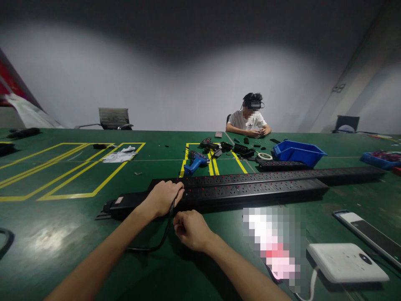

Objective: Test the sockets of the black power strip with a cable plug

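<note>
A long black power strip (238, 193) with a row of sockets lies crosswise before me, and a longer power strip (338, 173) lies right behind it. My left hand (164, 197) is over the front strip's left part, its fingers closed around a black cable (164, 236). That cable bends down from the fingers and runs left along the table under my forearm. Just right of the cable, in front of the strip, is my right hand (191, 229), its fingers curled in. Whatever may be between those fingers is hidden.
A blue drill (196, 163), a dark drill (208, 143) and a blue bin (297, 152) stand beyond the strips. At right are a blurred-out phone-like object (272, 242), a white box with a cable (346, 262) and a phone (369, 234). A person (249, 119) sits across the table.
</note>
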`<state>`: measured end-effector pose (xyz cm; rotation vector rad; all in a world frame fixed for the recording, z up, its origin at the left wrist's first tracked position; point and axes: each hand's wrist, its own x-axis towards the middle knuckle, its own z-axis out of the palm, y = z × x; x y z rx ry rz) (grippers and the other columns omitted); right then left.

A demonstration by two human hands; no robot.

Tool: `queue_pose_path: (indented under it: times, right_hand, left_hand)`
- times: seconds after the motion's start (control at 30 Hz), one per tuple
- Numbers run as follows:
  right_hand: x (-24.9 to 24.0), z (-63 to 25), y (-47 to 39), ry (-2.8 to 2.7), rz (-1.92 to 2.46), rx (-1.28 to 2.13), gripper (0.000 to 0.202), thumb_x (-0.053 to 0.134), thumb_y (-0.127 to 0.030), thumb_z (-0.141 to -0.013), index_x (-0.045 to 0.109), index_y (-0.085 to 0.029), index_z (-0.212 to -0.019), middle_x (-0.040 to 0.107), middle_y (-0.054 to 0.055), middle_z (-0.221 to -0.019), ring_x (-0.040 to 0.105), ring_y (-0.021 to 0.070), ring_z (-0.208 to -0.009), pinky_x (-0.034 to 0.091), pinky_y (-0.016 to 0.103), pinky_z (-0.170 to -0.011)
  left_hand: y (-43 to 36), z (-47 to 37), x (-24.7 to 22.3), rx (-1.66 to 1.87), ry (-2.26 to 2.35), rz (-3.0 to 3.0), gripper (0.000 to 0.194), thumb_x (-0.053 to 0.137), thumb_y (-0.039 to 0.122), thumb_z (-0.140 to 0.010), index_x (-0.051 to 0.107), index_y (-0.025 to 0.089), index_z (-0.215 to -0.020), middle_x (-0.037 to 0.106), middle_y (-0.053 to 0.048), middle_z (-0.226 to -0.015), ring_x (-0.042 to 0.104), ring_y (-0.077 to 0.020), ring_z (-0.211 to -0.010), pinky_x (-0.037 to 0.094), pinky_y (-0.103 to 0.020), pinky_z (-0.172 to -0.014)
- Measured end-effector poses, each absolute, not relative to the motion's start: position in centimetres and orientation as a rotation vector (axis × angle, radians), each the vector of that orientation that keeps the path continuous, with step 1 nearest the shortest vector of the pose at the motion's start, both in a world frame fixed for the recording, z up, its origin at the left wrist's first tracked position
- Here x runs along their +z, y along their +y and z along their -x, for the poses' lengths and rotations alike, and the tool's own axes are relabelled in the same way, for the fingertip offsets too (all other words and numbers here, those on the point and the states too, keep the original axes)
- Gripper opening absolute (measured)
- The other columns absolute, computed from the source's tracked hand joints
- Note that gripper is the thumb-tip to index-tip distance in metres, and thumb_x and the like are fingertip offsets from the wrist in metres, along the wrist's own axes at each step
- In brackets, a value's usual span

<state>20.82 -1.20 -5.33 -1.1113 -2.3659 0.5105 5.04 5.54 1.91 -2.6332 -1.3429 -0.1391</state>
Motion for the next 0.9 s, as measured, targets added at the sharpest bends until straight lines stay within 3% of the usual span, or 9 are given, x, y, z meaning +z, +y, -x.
queue_pose_path:
  times: [0.9]
  right_hand:
    - [-5.3, -20.7, -1.2, -2.384, 1.131, 0.430, 0.013, 0.053, -0.015, -0.076, 0.058, -0.021, -0.086, 0.064, 0.000, -0.078, 0.056, 0.0138, -0.067, 0.036, 0.023, -0.068]
  left_hand:
    - [4.3, -6.0, 2.2, -0.066, -1.358, 2.527, 0.038, 0.025, 0.032, -0.098, 0.061, 0.019, -0.100, 0.068, -0.011, -0.085, 0.062, -0.0287, -0.082, 0.039, -0.040, -0.071]
